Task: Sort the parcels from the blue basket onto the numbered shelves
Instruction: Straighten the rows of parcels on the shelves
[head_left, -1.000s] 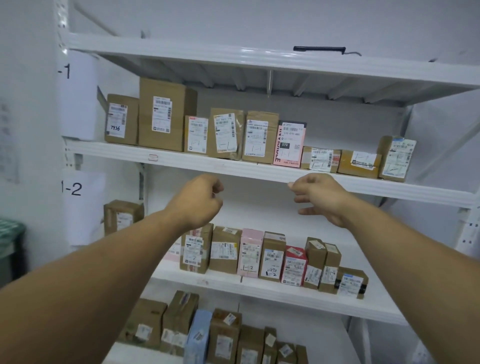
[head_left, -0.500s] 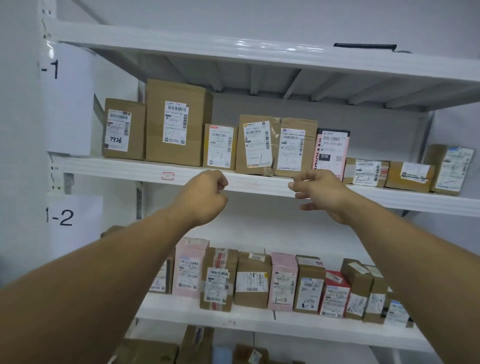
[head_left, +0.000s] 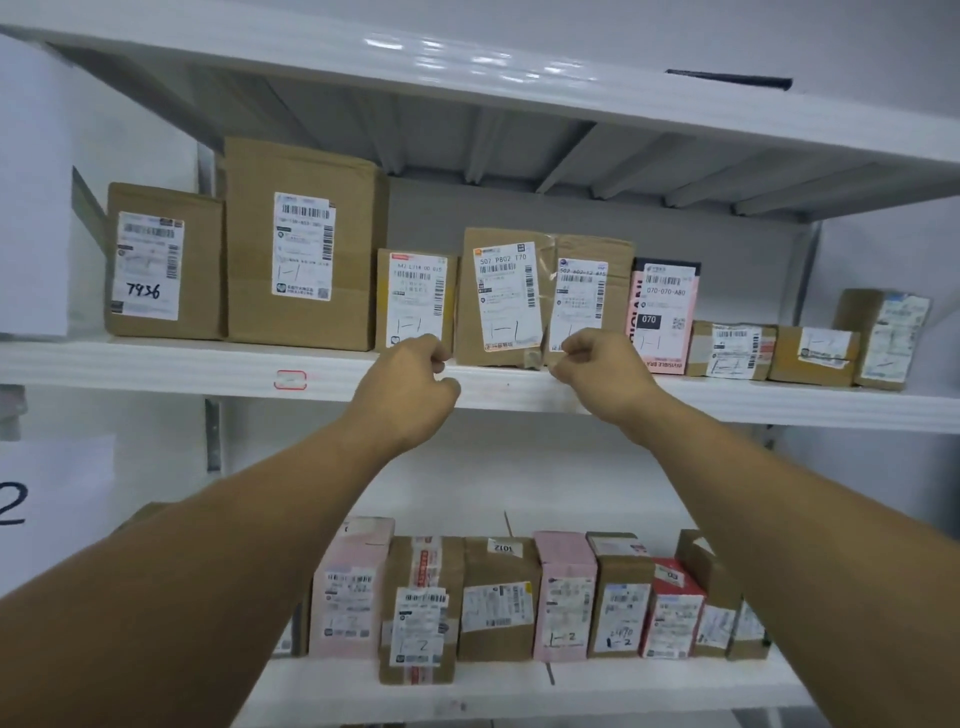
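Observation:
Both my arms reach up to the front edge of the upper shelf (head_left: 156, 364). My left hand (head_left: 410, 387) has its fingers curled and holds nothing; it sits in front of a small brown parcel (head_left: 415, 296). My right hand (head_left: 605, 376) is also curled and empty, at the lower edge of a brown parcel (head_left: 592, 291). Between the hands stands a brown parcel marked 1-1 (head_left: 501, 296). The blue basket is out of view.
More parcels line the upper shelf, among them a tall brown box (head_left: 301, 244) and a pink-and-black parcel (head_left: 662, 317). The lower shelf (head_left: 623, 686) holds a row of brown, pink and red parcels marked 1-2. A paper sign with a 2 (head_left: 31, 499) hangs at the left.
Both hands rose from below the upper shelf's edge to its front lip and came closer to each other. The view tilted up and moved nearer the shelf.

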